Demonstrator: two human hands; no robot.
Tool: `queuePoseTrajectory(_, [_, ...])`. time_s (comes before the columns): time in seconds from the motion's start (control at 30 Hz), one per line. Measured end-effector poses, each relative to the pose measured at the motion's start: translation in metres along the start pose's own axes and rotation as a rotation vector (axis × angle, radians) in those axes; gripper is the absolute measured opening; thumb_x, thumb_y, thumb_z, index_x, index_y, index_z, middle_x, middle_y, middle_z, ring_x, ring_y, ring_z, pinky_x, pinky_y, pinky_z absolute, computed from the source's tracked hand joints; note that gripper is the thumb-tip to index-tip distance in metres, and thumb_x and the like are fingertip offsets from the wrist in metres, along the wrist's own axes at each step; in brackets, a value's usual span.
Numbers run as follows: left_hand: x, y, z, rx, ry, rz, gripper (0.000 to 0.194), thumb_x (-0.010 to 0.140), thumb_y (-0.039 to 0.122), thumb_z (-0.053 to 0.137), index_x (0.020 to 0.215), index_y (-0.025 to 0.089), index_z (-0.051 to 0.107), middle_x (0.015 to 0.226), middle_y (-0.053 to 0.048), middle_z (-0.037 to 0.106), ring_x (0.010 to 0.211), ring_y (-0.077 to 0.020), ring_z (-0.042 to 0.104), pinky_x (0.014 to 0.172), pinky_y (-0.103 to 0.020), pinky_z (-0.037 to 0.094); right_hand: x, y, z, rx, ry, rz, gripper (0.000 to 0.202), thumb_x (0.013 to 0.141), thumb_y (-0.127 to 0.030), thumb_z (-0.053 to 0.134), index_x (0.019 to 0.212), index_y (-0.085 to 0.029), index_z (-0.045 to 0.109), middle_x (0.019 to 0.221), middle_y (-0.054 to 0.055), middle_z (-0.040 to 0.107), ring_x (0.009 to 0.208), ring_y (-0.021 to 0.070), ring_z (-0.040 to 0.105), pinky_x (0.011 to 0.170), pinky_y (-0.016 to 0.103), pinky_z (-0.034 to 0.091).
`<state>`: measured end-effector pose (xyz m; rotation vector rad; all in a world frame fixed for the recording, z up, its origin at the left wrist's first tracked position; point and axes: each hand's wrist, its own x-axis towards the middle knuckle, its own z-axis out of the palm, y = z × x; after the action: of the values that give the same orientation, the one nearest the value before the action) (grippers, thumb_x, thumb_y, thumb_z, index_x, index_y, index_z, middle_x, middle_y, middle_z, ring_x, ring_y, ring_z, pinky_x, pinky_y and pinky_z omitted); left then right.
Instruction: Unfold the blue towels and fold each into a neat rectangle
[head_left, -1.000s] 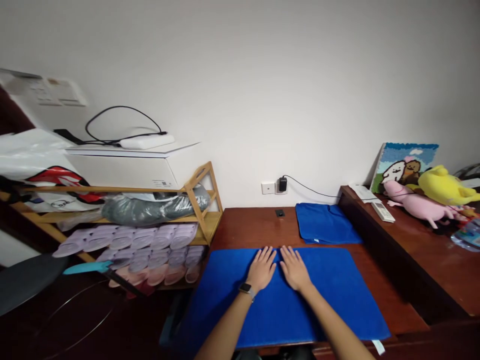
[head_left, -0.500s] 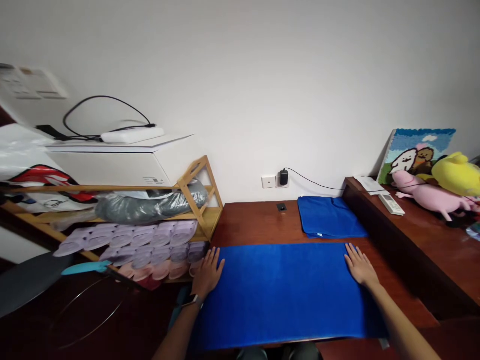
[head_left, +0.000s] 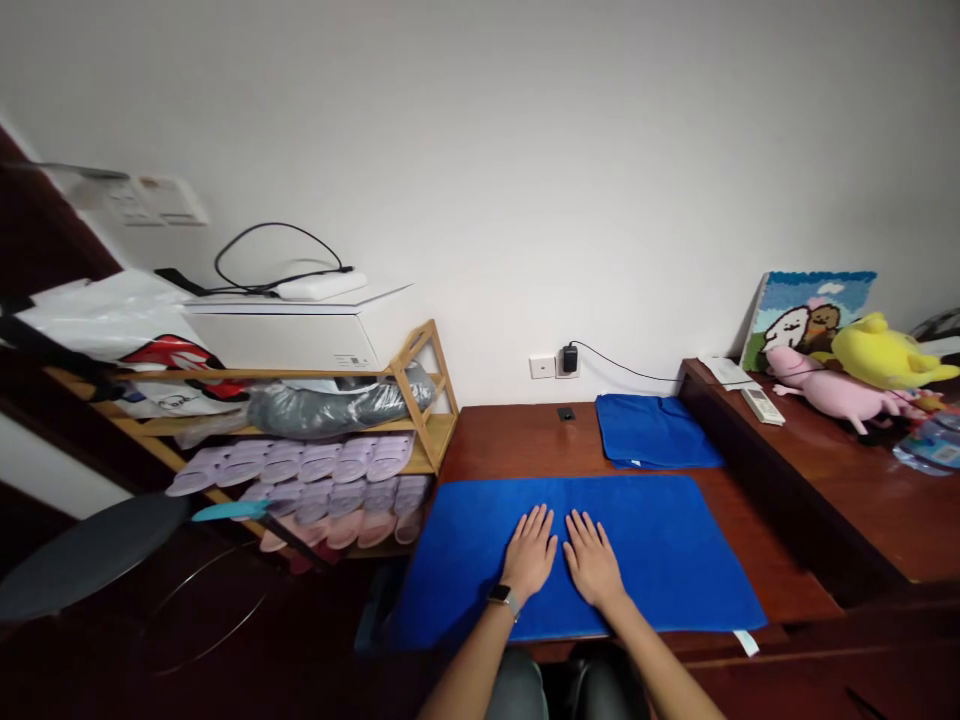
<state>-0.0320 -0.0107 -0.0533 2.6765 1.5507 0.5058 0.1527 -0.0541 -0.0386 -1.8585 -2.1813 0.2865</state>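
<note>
A large blue cloth (head_left: 660,550) lies spread flat on the reddish-brown desk (head_left: 510,435), its front edge near the desk's front edge. My left hand (head_left: 529,550) rests flat on the middle of the cloth, fingers extended, with a watch on the wrist. Just to its right, my right hand (head_left: 592,558) also lies flat on the cloth, a small gap between the two. Neither hand holds anything. A white tag sticks out from the cloth's front right corner. Behind it on the desk is a folded blue cloth (head_left: 656,430).
On the left stands a wooden rack (head_left: 442,425) with slippers (head_left: 322,460) and a white box (head_left: 285,340), beside a dark stool (head_left: 90,550). A raised ledge on the right holds plush toys (head_left: 832,388), a remote (head_left: 763,406) and a bottle (head_left: 930,445). A black adapter (head_left: 570,357) is plugged into the wall.
Both hands have moved inward from the cloth's left and right edges to its middle. The view has shifted slightly, and the tag at the front right corner shows more clearly.
</note>
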Motion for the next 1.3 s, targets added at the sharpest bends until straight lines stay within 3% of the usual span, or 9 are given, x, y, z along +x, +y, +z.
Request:
queuePoseTrajectory(0.1, [-0.033, -0.041, -0.005, 0.051, 0.022, -0.141, 0.059, 0.111, 0.044, 0.033, 0.162, 0.021, 0.053, 0.167, -0.014, 0.052, 0.156, -0.0306, 0.048, 0.128, -0.055, 0.040, -0.018, 0.035, -0.011, -0.055, -0.042, 0.116, 0.064, 0.110, -0.044, 0.028, 0.170, -0.026, 0.038, 0.176, 0.004, 0.034, 0.166, 0.0271, 0.027, 0.135, 0.054, 0.021])
queuePoseTrajectory(0.27, [-0.110, -0.167, -0.037, 0.168, 0.062, -0.432, 0.067, 0.108, 0.047, 0.031, 0.162, 0.013, 0.052, 0.168, -0.018, 0.050, 0.155, -0.0355, 0.048, 0.127, -0.059, 0.040, -0.065, 0.177, -0.052, -0.188, 0.025, 0.451, 0.070, 0.105, -0.043, 0.027, 0.169, -0.019, 0.040, 0.176, 0.008, 0.036, 0.164, 0.0314, 0.029, 0.134, 0.054, 0.024])
queuePoseTrajectory(0.37, [-0.134, -0.200, -0.048, 0.160, 0.037, -0.463, 0.067, 0.107, 0.047, 0.031, 0.163, 0.015, 0.049, 0.168, -0.015, 0.052, 0.155, -0.0335, 0.048, 0.125, -0.055, 0.044, -0.086, 0.225, -0.065, -0.158, 0.061, 0.466, 0.070, 0.102, -0.044, 0.028, 0.166, -0.023, 0.047, 0.173, 0.008, 0.041, 0.163, 0.0336, 0.032, 0.132, 0.054, 0.029])
queuePoseTrajectory(0.47, [-0.132, -0.194, -0.053, 0.178, 0.031, -0.462, 0.066, 0.107, 0.044, 0.031, 0.162, 0.014, 0.051, 0.167, -0.016, 0.052, 0.155, -0.0334, 0.049, 0.125, -0.055, 0.042, -0.087, 0.225, -0.070, -0.131, 0.032, 0.480, 0.073, 0.102, -0.045, 0.026, 0.167, -0.018, 0.047, 0.174, 0.009, 0.040, 0.163, 0.0347, 0.033, 0.132, 0.056, 0.030])
queuePoseTrajectory(0.57, [-0.121, -0.171, -0.055, 0.211, 0.069, -0.433, 0.063, 0.106, 0.039, 0.033, 0.160, 0.015, 0.054, 0.167, -0.016, 0.052, 0.156, -0.0327, 0.048, 0.128, -0.057, 0.039, -0.077, 0.196, -0.070, -0.146, 0.061, 0.444, 0.072, 0.104, -0.047, 0.026, 0.167, -0.017, 0.046, 0.175, 0.009, 0.038, 0.164, 0.0345, 0.031, 0.134, 0.055, 0.026])
queuePoseTrajectory(0.87, [-0.081, -0.057, -0.042, 0.115, 0.124, -0.275, 0.059, 0.109, 0.035, 0.033, 0.160, 0.017, 0.054, 0.169, -0.015, 0.048, 0.158, -0.0315, 0.045, 0.129, -0.056, 0.039, -0.034, 0.025, -0.032, -0.005, 0.017, 0.055, 0.066, 0.111, -0.047, 0.025, 0.171, -0.021, 0.036, 0.177, 0.005, 0.032, 0.167, 0.0271, 0.023, 0.137, 0.052, 0.019])
queuePoseTrajectory(1.0, [-0.042, -0.008, -0.036, 0.047, 0.086, -0.034, 0.056, 0.111, 0.034, 0.034, 0.164, 0.022, 0.049, 0.170, -0.010, 0.048, 0.159, -0.0269, 0.044, 0.131, -0.052, 0.037, -0.013, -0.027, -0.017, 0.034, -0.029, -0.019, 0.064, 0.112, -0.043, 0.024, 0.171, -0.022, 0.034, 0.177, 0.004, 0.031, 0.166, 0.0248, 0.023, 0.136, 0.050, 0.020])
queuePoseTrajectory(1.13, [-0.037, -0.014, -0.029, 0.037, 0.001, -0.030, 0.056, 0.111, 0.043, 0.039, 0.163, 0.027, 0.051, 0.169, -0.010, 0.051, 0.157, -0.0288, 0.047, 0.128, -0.054, 0.041, -0.010, -0.008, -0.014, 0.005, -0.064, 0.026, 0.064, 0.111, -0.042, 0.026, 0.171, -0.022, 0.035, 0.176, 0.004, 0.032, 0.166, 0.0255, 0.025, 0.136, 0.052, 0.020])
queuePoseTrajectory(1.3, [-0.091, -0.103, -0.033, 0.139, 0.019, -0.304, 0.061, 0.108, 0.051, 0.039, 0.163, 0.027, 0.050, 0.171, -0.010, 0.047, 0.157, -0.0329, 0.046, 0.128, -0.060, 0.038, -0.042, 0.112, -0.030, -0.140, -0.008, 0.258, 0.067, 0.107, -0.045, 0.026, 0.170, -0.024, 0.039, 0.176, 0.004, 0.035, 0.165, 0.0280, 0.028, 0.135, 0.056, 0.022])
